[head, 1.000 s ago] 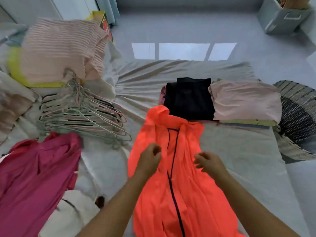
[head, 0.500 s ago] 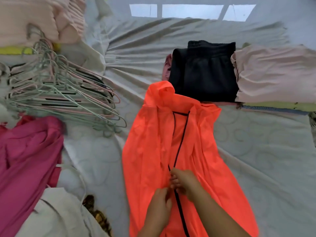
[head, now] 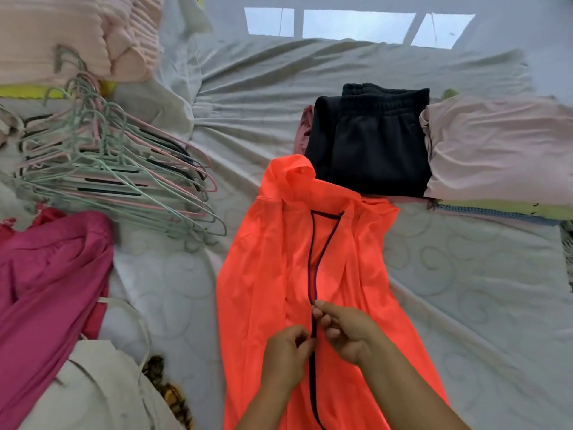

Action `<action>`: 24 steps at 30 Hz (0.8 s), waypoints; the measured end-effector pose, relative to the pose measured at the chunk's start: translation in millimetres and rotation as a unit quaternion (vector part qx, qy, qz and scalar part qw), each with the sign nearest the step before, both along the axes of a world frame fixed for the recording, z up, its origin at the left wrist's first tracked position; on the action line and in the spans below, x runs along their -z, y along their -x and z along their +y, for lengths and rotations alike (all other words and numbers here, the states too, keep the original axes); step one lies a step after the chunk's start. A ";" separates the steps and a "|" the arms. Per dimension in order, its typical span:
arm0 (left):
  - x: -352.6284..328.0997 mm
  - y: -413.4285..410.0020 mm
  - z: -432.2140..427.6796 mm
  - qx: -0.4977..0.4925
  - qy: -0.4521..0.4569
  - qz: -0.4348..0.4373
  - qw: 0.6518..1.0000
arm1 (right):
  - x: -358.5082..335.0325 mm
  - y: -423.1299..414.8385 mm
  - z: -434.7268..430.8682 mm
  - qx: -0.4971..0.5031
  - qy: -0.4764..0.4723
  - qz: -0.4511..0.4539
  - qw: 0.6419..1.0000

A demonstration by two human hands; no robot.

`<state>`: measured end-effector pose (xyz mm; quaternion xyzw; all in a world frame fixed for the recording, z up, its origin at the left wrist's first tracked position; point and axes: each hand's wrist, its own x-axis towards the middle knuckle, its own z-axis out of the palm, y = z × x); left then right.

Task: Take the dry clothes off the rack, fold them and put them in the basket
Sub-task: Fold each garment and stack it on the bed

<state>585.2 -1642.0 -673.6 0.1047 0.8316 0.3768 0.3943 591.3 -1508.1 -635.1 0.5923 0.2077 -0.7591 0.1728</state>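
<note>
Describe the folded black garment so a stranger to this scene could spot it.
On the grey bedsheet, just past the hood of the orange jacket, lies the black garment, folded. It is the only black piece, with an elastic waistband, left of a pale pink folded top.

so the left hand [head: 286,352] and right hand [head: 347,333] slid down the orange jacket [head: 263,274] and now both pinch its dark zipper [head: 311,274]
</note>
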 end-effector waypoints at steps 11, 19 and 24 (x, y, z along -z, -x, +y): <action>-3.5 -4.6 -40.8 0.156 0.136 -0.042 0.977 | -11.6 69.8 62.4 0.011 -0.121 0.071 0.990; -1.1 106.1 -1.3 -0.107 0.065 0.121 0.985 | 27.5 10.5 88.3 -0.133 -0.501 -0.032 0.855; 11.2 164.0 50.5 -0.061 0.139 0.210 0.966 | 52.0 3.7 95.4 -0.210 -0.471 -0.002 0.856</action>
